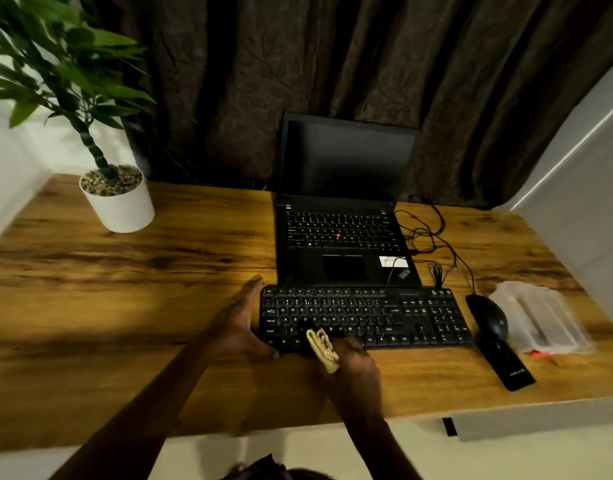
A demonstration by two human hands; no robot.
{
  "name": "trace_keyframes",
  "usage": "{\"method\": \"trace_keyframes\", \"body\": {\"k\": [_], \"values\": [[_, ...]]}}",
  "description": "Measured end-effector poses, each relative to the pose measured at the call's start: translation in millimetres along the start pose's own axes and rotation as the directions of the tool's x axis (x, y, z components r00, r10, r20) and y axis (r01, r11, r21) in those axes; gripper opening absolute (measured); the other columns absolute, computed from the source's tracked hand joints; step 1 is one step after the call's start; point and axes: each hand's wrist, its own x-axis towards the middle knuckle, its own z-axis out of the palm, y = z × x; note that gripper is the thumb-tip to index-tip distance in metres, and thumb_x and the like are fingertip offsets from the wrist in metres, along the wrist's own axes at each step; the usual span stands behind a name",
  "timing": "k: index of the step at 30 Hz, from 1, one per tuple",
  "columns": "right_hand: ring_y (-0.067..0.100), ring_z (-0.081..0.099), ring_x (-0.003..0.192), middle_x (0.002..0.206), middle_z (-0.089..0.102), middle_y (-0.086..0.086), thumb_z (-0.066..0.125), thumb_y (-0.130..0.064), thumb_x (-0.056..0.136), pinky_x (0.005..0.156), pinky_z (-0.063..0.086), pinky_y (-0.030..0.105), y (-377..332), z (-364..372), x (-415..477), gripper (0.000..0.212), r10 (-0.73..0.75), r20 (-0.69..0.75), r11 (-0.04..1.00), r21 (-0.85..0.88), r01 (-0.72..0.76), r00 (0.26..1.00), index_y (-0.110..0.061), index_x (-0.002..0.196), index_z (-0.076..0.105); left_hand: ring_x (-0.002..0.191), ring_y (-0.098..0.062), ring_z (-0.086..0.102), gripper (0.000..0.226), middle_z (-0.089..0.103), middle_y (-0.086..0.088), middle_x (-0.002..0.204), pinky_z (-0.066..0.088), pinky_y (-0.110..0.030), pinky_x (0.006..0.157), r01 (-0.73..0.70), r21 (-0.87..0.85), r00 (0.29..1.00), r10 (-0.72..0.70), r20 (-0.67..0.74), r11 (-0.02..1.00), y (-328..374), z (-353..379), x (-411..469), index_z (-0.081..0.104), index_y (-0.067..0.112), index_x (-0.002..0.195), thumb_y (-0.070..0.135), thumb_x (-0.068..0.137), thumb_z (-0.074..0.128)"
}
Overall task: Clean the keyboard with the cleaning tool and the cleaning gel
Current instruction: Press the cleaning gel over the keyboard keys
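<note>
Keyboard (pixel 363 317): it is laid flat on the wooden desk (pixel 125 306), just in front of the open laptop (pixel 343 209), so that its keys are within easy reach.

Left hand (pixel 241 323): it is spread open, fingers apart, and pressed against the keyboard's left end; the board is judged to be steadied this way against sliding.

Right hand (pixel 355 368): it is closed around the cleaning gel (pixel 324 348), gripped from below and behind.

Cleaning gel: a yellowish, folded lump is held over the bottom-left rows of keys, touching or just above them; contact cannot be told for certain.

Cleaning tool: it cannot be identified with certainty; a clear plastic case (pixel 540 320) is seen at the right, beside the mouse (pixel 488 317).

Step in hand: the gel is judged to be dabbed onto the keys to lift dust.
</note>
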Motion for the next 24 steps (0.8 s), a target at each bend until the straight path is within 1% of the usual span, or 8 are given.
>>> {"method": "trace_keyframes", "body": {"k": [4, 7, 10, 13, 15, 17, 20, 24], "values": [[0.006, 0.058, 0.049, 0.076, 0.070, 0.001, 0.093, -0.014, 0.055, 0.050, 0.010, -0.004, 1, -2, 2, 0.037, 0.049, -0.079, 0.997, -0.050, -0.053, 0.996, -0.015, 0.085, 0.073, 0.149, -0.008, 0.001, 0.155, -0.005, 0.020, 0.160, 0.019, -0.031, 0.121, -0.022, -0.030, 0.998, 0.023, 0.061, 0.999, -5, -4, 1, -0.008, 0.038, 0.154, 0.041, 0.040, 0.097], [0.007, 0.057, 0.048, 0.078, 0.069, 0.000, 0.094, -0.020, 0.054, 0.048, 0.026, 0.002, -9, 10, 0, 0.039, 0.029, -0.025, 0.998, -0.053, -0.030, 0.999, -0.018, 0.086, 0.071, 0.148, -0.010, 0.005, 0.157, -0.003, 0.020, 0.161, 0.027, -0.039, 0.119, -0.005, -0.014, 0.998, 0.006, 0.067, 1.000, -5, -5, -1, -0.008, 0.043, 0.153, 0.047, 0.034, 0.094], [0.007, 0.056, 0.049, 0.079, 0.068, -0.001, 0.092, -0.027, 0.056, 0.042, 0.040, 0.014, -28, 27, 4, 0.040, -0.088, 0.014, 0.995, -0.053, 0.088, 0.996, -0.020, 0.087, 0.069, 0.149, -0.017, 0.012, 0.156, -0.003, 0.017, 0.162, 0.037, -0.042, 0.113, -0.007, -0.011, 0.998, 0.008, 0.057, 1.000, -4, -5, -1, -0.006, 0.041, 0.154, 0.045, 0.036, 0.095], [0.005, 0.057, 0.052, 0.083, 0.068, -0.002, 0.091, -0.036, 0.056, 0.047, 0.034, 0.011, -41, 35, 13, 0.042, -0.179, 0.011, 0.981, -0.076, 0.180, 0.984, -0.021, 0.088, 0.070, 0.144, -0.026, 0.030, 0.139, 0.001, 0.008, 0.164, 0.044, -0.033, 0.100, -0.050, 0.075, 0.999, 0.048, 0.021, 0.996, -4, -4, 2, -0.006, 0.035, 0.155, 0.017, 0.059, 0.093], [0.003, 0.059, 0.056, 0.086, 0.069, -0.004, 0.090, -0.041, 0.057, 0.048, 0.037, 0.009, -42, 32, 17, 0.042, -0.203, 0.019, 0.976, -0.077, 0.204, 0.979, -0.023, 0.090, 0.070, 0.136, -0.037, 0.041, 0.131, 0.007, 0.006, 0.163, 0.048, -0.031, 0.091, -0.043, 0.115, 0.999, 0.043, 0.008, 0.992, -6, -3, 4, -0.007, 0.035, 0.153, 0.001, 0.066, 0.085], [0.004, 0.062, 0.057, 0.089, 0.071, -0.004, 0.087, -0.043, 0.060, 0.048, 0.043, 0.011, -36, 29, 16, 0.041, -0.211, 0.028, 0.974, -0.080, 0.213, 0.977, -0.024, 0.092, 0.072, 0.139, -0.036, 0.036, 0.137, 0.006, 0.009, 0.163, 0.049, -0.034, 0.094, -0.047, 0.099, 0.999, 0.045, 0.020, 0.994, -10, -3, 5, -0.008, 0.037, 0.153, 0.010, 0.061, 0.090], [0.009, 0.065, 0.060, 0.089, 0.071, -0.002, 0.085, -0.033, 0.059, 0.049, 0.046, 0.016, -19, 24, 14, 0.039, -0.166, 0.010, 0.984, -0.062, 0.167, 0.986, -0.022, 0.094, 0.072, 0.147, -0.014, 0.015, 0.156, -0.002, 0.017, 0.162, 0.044, -0.034, 0.107, -0.019, -0.002, 0.999, 0.019, 0.051, 1.000, -10, -5, 4, -0.008, 0.044, 0.153, 0.045, 0.036, 0.095], [0.009, 0.060, 0.056, 0.079, 0.068, -0.002, 0.091, -0.020, 0.058, 0.051, 0.035, 0.009, 9, 16, 13, 0.037, -0.040, 0.018, 0.999, -0.029, 0.040, 0.999, -0.018, 0.090, 0.072, 0.149, -0.014, 0.007, 0.156, -0.001, 0.019, 0.162, 0.034, -0.038, 0.116, 0.006, -0.043, 0.998, -0.004, 0.057, 0.999, -11, -3, 3, -0.006, 0.046, 0.152, 0.043, 0.033, 0.096]]}}
